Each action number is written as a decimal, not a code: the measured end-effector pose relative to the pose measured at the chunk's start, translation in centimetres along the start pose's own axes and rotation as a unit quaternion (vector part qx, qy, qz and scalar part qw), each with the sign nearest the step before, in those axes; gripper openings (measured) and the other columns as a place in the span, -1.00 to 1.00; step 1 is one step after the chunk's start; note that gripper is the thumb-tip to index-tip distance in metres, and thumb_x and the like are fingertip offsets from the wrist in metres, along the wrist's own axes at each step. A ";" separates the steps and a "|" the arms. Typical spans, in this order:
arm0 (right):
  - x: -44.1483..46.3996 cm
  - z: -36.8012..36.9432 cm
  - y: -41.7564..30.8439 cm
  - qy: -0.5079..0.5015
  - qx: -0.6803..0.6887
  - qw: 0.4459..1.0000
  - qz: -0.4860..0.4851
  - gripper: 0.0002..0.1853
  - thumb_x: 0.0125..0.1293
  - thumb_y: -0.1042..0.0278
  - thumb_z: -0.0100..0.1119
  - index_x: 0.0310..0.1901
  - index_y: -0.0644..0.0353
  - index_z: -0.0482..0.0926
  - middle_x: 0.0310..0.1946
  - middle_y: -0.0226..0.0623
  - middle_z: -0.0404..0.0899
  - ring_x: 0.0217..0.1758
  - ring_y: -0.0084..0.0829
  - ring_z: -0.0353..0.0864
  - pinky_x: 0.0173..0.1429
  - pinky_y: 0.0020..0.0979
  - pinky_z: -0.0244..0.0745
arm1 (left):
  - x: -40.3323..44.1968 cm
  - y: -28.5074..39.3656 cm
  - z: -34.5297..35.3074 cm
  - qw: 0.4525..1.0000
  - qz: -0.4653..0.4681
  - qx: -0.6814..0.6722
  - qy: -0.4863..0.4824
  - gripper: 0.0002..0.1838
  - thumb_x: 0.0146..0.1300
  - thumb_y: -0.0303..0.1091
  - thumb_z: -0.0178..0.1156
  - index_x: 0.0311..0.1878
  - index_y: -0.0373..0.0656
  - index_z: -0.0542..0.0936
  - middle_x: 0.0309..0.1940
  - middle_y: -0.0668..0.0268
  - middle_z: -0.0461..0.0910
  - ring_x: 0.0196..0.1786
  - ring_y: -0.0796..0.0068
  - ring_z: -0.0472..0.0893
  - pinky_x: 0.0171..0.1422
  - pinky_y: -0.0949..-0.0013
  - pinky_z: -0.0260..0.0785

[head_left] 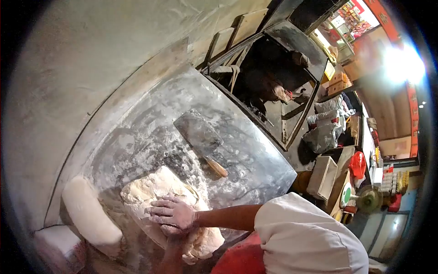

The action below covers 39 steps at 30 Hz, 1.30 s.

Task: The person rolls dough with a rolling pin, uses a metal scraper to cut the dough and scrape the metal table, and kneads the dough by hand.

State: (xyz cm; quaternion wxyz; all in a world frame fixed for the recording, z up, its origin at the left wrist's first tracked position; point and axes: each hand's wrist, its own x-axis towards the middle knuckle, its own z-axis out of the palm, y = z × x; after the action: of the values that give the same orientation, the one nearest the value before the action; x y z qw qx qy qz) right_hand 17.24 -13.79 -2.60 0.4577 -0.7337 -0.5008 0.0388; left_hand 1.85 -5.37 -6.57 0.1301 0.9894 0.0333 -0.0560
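A large floury mass of dough (pixel 157 185) lies on the grey, flour-dusted worktop (pixel 246 150), folded and uneven in shape. On top of it rests my right hand (pixel 175 213), palm down, fingers spread and pointing left, coated with flour. My left hand (pixel 172 229) comes in from the bottom edge and is mostly hidden under the right one, so its fingers do not show. Just beyond the dough lies a cleaver-like tool (pixel 198 132) with a broad, floury blade and a wooden handle. To the left sits a smooth, long roll of dough (pixel 91 214).
A pale wall (pixel 100 68) borders the worktop on the left. At the lower left corner stands a whitish block-like thing (pixel 59 246). Past the far edge is a dark, open-framed recess (pixel 269 73). Bags (pixel 326 130), a wooden box (pixel 322 178) and a fan (pixel 368 200) are at the right.
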 end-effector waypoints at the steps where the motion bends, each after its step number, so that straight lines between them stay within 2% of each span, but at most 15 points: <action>1: 0.1 0.0 0.1 0.002 -0.006 1.000 -0.003 -0.49 0.34 0.05 0.01 0.29 0.02 0.42 0.43 -0.24 0.28 0.48 -0.12 0.23 0.45 0.03 0.16 | -0.1 -0.6 -0.3 1.000 -0.005 0.002 0.005 -0.36 0.20 -0.18 0.22 0.32 -0.23 0.37 0.39 -0.04 0.22 0.49 0.02 0.14 0.58 -0.12 -0.18; 6: 0.5 -0.9 -0.5 0.019 -0.021 0.999 -0.031 -0.50 0.33 0.10 0.00 0.27 0.05 0.44 0.42 -0.23 0.29 0.41 -0.08 0.30 0.41 0.01 0.22 | 0.4 -0.3 -0.1 1.000 -0.013 0.015 0.023 -0.36 0.20 -0.18 0.22 0.32 -0.23 0.37 0.38 -0.04 0.23 0.49 0.02 0.15 0.58 -0.11 -0.18; 8: 0.0 -1.4 -1.7 0.006 -0.039 0.999 -0.008 -0.52 0.34 0.11 -0.02 0.25 0.08 0.45 0.40 -0.20 0.30 0.41 -0.05 0.28 0.41 0.02 0.21 | 0.1 0.0 0.0 0.999 -0.017 0.019 0.031 -0.36 0.20 -0.18 0.22 0.32 -0.23 0.37 0.38 -0.04 0.23 0.49 0.02 0.15 0.58 -0.10 -0.17; 11: -2.5 -1.0 -5.4 -0.049 0.028 0.994 0.096 -0.47 0.37 0.10 -0.05 0.33 0.08 0.35 0.44 -0.16 0.23 0.46 -0.02 0.20 0.45 0.03 0.15 | -2.2 1.3 1.3 0.999 -0.024 0.018 0.036 -0.36 0.20 -0.17 0.22 0.32 -0.23 0.37 0.38 -0.04 0.23 0.49 0.03 0.15 0.58 -0.10 -0.17; 12: -3.6 -0.9 -6.2 -0.043 0.008 0.996 0.076 -0.43 0.35 0.09 -0.04 0.38 0.04 0.30 0.46 -0.17 0.18 0.49 -0.05 0.17 0.47 0.05 0.10 | -2.7 2.0 1.7 0.999 -0.027 0.015 0.037 -0.36 0.20 -0.17 0.22 0.32 -0.23 0.37 0.38 -0.04 0.23 0.49 0.03 0.15 0.58 -0.09 -0.17; 16: -5.6 -0.5 -3.3 -0.074 -0.013 0.996 0.040 -0.37 0.26 0.07 -0.06 0.37 0.09 0.32 0.45 -0.17 0.20 0.51 -0.11 0.14 0.57 0.01 -0.03 | -2.6 2.8 3.9 0.999 -0.032 0.008 0.036 -0.36 0.20 -0.17 0.22 0.31 -0.22 0.37 0.37 -0.05 0.24 0.49 0.03 0.16 0.58 -0.09 -0.16; 18: -5.6 -0.3 -2.4 -0.022 0.002 1.000 0.010 -0.38 0.22 0.10 -0.05 0.34 0.08 0.37 0.41 -0.19 0.28 0.47 -0.09 0.21 0.53 0.01 0.02 | -1.2 2.6 4.1 0.999 -0.025 0.009 0.041 -0.37 0.19 -0.17 0.22 0.31 -0.22 0.38 0.37 -0.05 0.24 0.49 0.03 0.16 0.58 -0.08 -0.16; 22: -5.4 -0.6 -3.4 -0.019 -0.039 0.999 0.019 -0.40 0.23 0.07 0.00 0.31 0.05 0.41 0.40 -0.23 0.32 0.46 -0.09 0.24 0.49 0.02 0.07 | -1.9 2.6 3.8 0.999 -0.022 0.001 0.047 -0.37 0.19 -0.17 0.22 0.31 -0.22 0.38 0.37 -0.05 0.24 0.49 0.04 0.17 0.58 -0.07 -0.15; 24: -5.8 -0.7 -5.4 -0.024 -0.067 0.996 0.060 -0.43 0.31 0.08 0.01 0.34 0.06 0.37 0.40 -0.23 0.29 0.46 -0.07 0.23 0.51 0.03 0.05 | -4.2 2.8 3.9 0.999 -0.021 -0.002 0.045 -0.37 0.19 -0.17 0.22 0.31 -0.22 0.38 0.37 -0.05 0.24 0.48 0.04 0.17 0.58 -0.07 -0.15; 26: -7.1 -0.8 -8.4 -0.015 0.027 0.989 0.143 -0.44 0.35 0.09 0.01 0.36 0.05 0.35 0.40 -0.21 0.29 0.47 -0.08 0.21 0.51 0.03 0.04 | -6.9 3.0 4.8 0.999 -0.025 -0.009 0.046 -0.37 0.19 -0.16 0.22 0.31 -0.22 0.38 0.36 -0.05 0.25 0.48 0.04 0.17 0.58 -0.07 -0.14; 28: -9.4 0.5 -10.1 -0.047 -0.029 0.994 0.097 -0.45 0.35 0.07 0.03 0.34 0.05 0.37 0.39 -0.20 0.31 0.48 -0.09 0.21 0.51 0.02 0.05 | -9.5 3.1 6.0 0.998 -0.041 -0.014 0.036 -0.37 0.19 -0.16 0.22 0.31 -0.22 0.38 0.36 -0.05 0.25 0.48 0.05 0.17 0.58 -0.06 -0.14; 29: -10.4 1.6 -9.7 -0.129 -0.114 0.979 0.108 -0.43 0.44 -0.02 -0.15 0.43 -0.06 0.28 0.49 -0.31 0.15 0.53 -0.18 0.12 0.62 -0.06 -0.10 | -10.0 3.3 6.7 0.998 -0.048 -0.019 0.032 -0.37 0.19 -0.16 0.22 0.31 -0.22 0.38 0.36 -0.05 0.25 0.48 0.05 0.17 0.58 -0.06 -0.14; 30: -10.4 2.5 -9.4 -0.064 -0.099 0.986 0.119 -0.42 0.26 0.03 0.11 0.31 0.01 0.44 0.36 -0.24 0.37 0.42 -0.14 0.29 0.47 -0.01 0.11 | -10.2 3.7 7.4 0.998 -0.053 -0.024 0.031 -0.37 0.19 -0.16 0.22 0.31 -0.22 0.38 0.36 -0.05 0.25 0.48 0.05 0.17 0.58 -0.06 -0.14; 36: -10.5 2.4 -9.3 -0.043 -0.118 0.990 0.069 -0.46 0.25 0.10 0.08 0.27 -0.02 0.48 0.29 -0.29 0.45 0.34 -0.16 0.37 0.38 -0.06 0.19 | -9.5 4.5 9.8 0.998 -0.051 -0.032 0.023 -0.37 0.19 -0.16 0.22 0.30 -0.22 0.38 0.35 -0.05 0.25 0.48 0.05 0.18 0.58 -0.05 -0.13; 39: -9.8 1.8 -9.5 -0.039 -0.142 0.988 0.053 -0.47 0.22 0.07 0.10 0.25 -0.03 0.50 0.27 -0.28 0.46 0.32 -0.16 0.39 0.39 -0.07 0.20 | -9.2 4.4 10.5 0.999 -0.040 -0.028 0.010 -0.37 0.19 -0.15 0.22 0.30 -0.21 0.38 0.35 -0.05 0.26 0.48 0.06 0.18 0.58 -0.04 -0.12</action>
State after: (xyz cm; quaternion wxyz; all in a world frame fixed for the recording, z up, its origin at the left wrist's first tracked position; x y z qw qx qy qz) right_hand 4.85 -19.41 -0.83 0.3261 -0.8147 -0.4790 0.0201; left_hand -8.01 -12.85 -14.39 0.1547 0.9838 0.0754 -0.0503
